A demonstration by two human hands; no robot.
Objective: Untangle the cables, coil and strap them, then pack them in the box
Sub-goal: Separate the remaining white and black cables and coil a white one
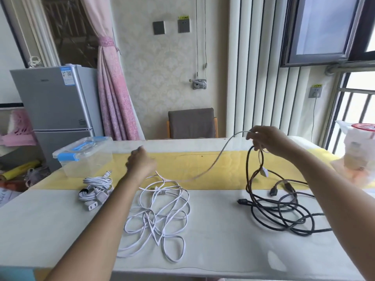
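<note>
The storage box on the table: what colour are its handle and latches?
Blue, on a clear plastic box with its lid on; the head view shows it best.

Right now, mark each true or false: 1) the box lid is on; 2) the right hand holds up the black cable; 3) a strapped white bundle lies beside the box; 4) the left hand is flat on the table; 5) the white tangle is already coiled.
1) True: the box is shut, with its blue latches down.
2) True: the right hand lifts part of the black cable along with a strand of the white tangle.
3) True: the white bundle has a black strap round it.
4) False: the left hand is a raised fist, above the table.
5) False: it sprawls in loose loops.
</note>
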